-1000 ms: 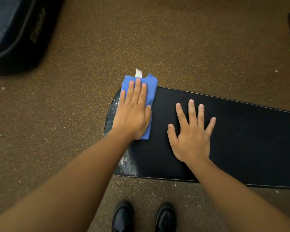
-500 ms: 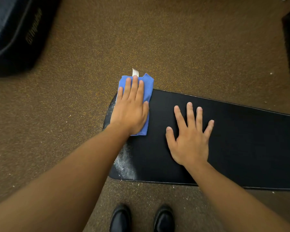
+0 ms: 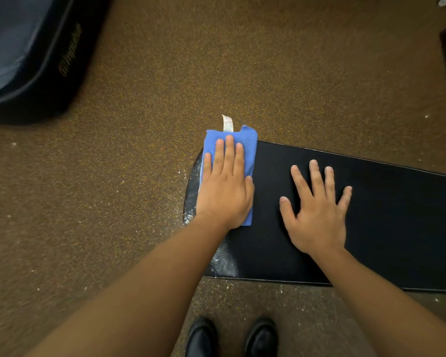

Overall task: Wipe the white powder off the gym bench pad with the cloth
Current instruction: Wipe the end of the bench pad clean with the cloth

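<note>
The white powder (image 3: 223, 262) lay smeared over the rounded end of the bench pad (image 3: 386, 228), heaviest near the corner at about seven o'clock of the pad and thinner along the curved edge at nine o'clock. The folded blue cloth (image 3: 247, 143) sat on that end, its far part overhanging the pad's edge at twelve o'clock, a white tag sticking out. The left hand (image 3: 224, 191) pressed flat on the cloth, fingers straight and close together. At three o'clock of it, the right hand (image 3: 317, 215) rested on bare pad, fingers spread. The pad's long middle looked clean; the end seemed left to do. Specks dotted the brown floor (image 3: 113, 202) near two black shoes (image 3: 232, 336).
</note>
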Demonstrator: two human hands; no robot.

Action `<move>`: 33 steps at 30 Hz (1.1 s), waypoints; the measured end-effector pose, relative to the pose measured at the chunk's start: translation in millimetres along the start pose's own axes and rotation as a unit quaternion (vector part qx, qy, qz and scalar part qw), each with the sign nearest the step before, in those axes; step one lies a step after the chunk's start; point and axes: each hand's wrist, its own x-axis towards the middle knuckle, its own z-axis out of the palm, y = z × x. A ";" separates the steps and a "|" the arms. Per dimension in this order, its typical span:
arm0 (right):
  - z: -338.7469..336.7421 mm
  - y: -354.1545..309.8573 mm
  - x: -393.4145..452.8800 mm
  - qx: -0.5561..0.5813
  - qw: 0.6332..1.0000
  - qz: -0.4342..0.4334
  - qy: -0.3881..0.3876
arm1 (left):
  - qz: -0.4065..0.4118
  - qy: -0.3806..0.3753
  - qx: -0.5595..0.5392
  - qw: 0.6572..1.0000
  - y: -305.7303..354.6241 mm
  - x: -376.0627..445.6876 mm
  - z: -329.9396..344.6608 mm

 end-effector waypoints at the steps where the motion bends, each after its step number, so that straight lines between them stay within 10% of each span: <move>1: -0.1 -0.6 0.0 0.002 1.000 0.001 0.001 | -0.002 0.002 0.000 1.000 0.4 0.2 0.1; 33: 11.4 -55.4 20.1 -0.032 0.999 0.022 -0.008 | 0.035 -0.043 -0.021 0.998 -34.5 28.4 -13.9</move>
